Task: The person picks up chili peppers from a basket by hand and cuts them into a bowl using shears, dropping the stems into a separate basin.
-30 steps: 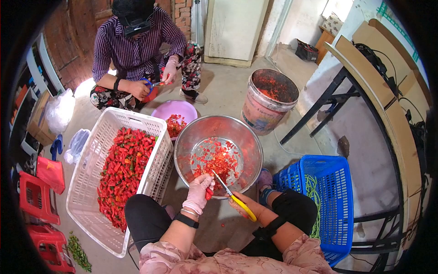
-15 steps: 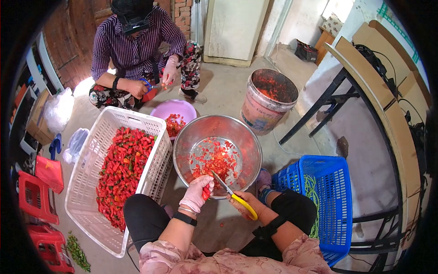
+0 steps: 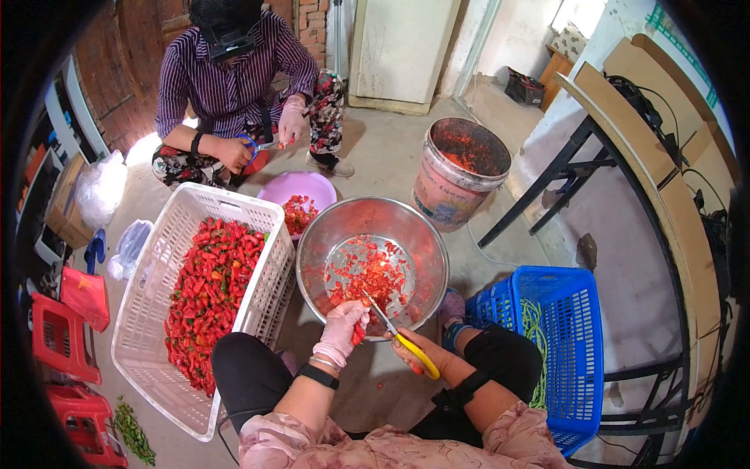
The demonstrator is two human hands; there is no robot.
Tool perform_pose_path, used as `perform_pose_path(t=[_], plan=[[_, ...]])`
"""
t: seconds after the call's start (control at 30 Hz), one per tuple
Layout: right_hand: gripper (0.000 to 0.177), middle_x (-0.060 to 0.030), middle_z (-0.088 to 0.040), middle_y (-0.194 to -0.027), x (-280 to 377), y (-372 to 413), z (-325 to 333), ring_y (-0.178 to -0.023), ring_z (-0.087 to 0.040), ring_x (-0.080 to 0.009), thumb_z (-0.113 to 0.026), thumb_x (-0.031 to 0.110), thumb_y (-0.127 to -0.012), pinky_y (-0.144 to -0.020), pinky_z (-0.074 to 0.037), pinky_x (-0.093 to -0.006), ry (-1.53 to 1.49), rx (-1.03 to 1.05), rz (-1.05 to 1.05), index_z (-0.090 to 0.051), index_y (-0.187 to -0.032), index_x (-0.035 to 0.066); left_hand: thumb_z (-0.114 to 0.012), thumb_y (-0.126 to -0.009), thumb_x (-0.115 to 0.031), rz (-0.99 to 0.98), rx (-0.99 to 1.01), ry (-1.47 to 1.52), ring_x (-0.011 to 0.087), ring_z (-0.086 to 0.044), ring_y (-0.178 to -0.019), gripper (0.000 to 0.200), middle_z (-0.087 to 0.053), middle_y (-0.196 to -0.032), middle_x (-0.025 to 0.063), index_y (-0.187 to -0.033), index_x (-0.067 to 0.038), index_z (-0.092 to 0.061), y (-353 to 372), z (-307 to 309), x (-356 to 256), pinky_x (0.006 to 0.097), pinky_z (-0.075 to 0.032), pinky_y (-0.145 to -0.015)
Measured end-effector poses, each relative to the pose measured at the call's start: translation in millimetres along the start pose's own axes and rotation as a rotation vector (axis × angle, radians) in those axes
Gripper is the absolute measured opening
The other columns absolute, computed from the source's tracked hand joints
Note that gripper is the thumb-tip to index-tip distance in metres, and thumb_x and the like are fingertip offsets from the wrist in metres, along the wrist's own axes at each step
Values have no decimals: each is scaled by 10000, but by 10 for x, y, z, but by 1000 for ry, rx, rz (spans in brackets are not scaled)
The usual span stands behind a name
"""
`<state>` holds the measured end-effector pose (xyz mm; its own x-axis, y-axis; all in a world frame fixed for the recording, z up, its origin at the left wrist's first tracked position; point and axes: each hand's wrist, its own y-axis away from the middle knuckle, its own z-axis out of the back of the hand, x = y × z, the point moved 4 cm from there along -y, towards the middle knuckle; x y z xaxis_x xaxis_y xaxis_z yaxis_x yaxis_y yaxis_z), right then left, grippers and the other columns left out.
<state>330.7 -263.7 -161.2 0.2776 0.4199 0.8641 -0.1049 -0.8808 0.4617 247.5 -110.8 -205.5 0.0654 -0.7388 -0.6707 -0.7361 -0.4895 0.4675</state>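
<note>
The gloved left hand (image 3: 341, 332) is pinching a red chili (image 3: 358, 334) at the near rim of the steel bowl (image 3: 312, 234), which is holding chopped red pieces. The right hand (image 3: 412, 357) is gripping the yellow handles of the scissors (image 3: 386, 321), whose blades are angling over the bowl just beside the chili. A white basket (image 3: 148, 313) of red chilies is sitting against the bowl on the person's left. Opposite, a co-worker (image 3: 226, 86) is working over a purple bowl (image 3: 312, 187).

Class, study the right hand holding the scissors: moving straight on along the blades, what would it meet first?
Probably the chopped chili in the steel bowl; the right hand's scissors pass just beside the gloved left hand, though depth is unclear.
</note>
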Motion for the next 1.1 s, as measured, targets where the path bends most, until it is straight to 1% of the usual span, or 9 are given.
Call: perform_pose_path(t=[0.2,0.27,0.5,0.63,0.73,0.87,0.97,1.03,1.1], plan=[[278,5,-509,-813,-6,-56,-18,-746,-474,-91,-554,269,-867,-675,-410,-222,122,-122,49,-511,-1043,59,-499,-873,-112,9,44,4,88,-515,-562,121,-561,-681,28,-864,-10,-563,21,-50,-33,192,-425,-482],[243,54,-481,-784,-210,-173,81,-592,-438,-51,-546,228,-871,-545,-383,-180,297,-171,355,-520,-1043,58,-499,-861,-96,24,66,6,89,-511,-562,110,-554,-669,29,-862,-7,-563,17,-49,-39,191,-415,-479],[230,22,-517,-714,17,-109,86,-614,-455,-68,-593,246,-839,-578,-402,-205,475,-342,150,-557,-984,72,-503,-824,-64,36,-17,28,96,-501,-536,99,-553,-635,26,-813,-6,-582,-5,23,-21,194,-393,-464],[254,3,-498,-658,165,-59,115,-601,-437,-72,-621,282,-820,-535,-379,-242,212,-472,122,-581,-902,45,-576,-757,-68,93,-71,-502,156,-544,-540,83,-577,-597,71,-701,-14,-606,33,206,8,277,-429,-493],[222,39,-475,-650,252,-4,23,-583,-399,-47,-597,265,-842,-504,-344,-214,90,-435,112,-575,-884,48,-632,-681,-210,103,-140,-1447,268,-633,-728,199,-626,-738,180,-794,-49,-654,68,323,10,347,-486,-682],[229,54,-467,-649,146,1,70,-574,-396,-46,-599,272,-840,-497,-340,-216,128,-421,134,-567,-875,48,-620,-695,-180,135,-190,-1575,229,-634,-709,156,-629,-715,161,-778,-51,-652,116,357,88,344,-486,-644],[211,59,-445,-639,158,34,83,-566,-391,-38,-595,278,-842,-481,-327,-211,81,-452,110,-565,-859,70,-585,-726,-122,195,-122,-1318,232,-603,-619,123,-607,-667,140,-793,-33,-638,52,434,161,352,-490,-586],[226,54,-426,-606,131,24,95,-511,-389,-39,-584,315,-844,-436,-314,-210,43,-414,109,-560,-886,94,-536,-756,-60,318,-29,-254,230,-546,-557,124,-565,-635,109,-840,-3,-608,-30,423,222,349,-490,-539],[243,52,-419,-588,114,26,80,-479,-386,-42,-579,336,-843,-412,-306,-212,33,-398,71,-553,-907,103,-495,-766,-31,345,-93,61,239,-522,-586,155,-548,-684,114,-887,32,-568,-62,396,185,350,-502,-566]])
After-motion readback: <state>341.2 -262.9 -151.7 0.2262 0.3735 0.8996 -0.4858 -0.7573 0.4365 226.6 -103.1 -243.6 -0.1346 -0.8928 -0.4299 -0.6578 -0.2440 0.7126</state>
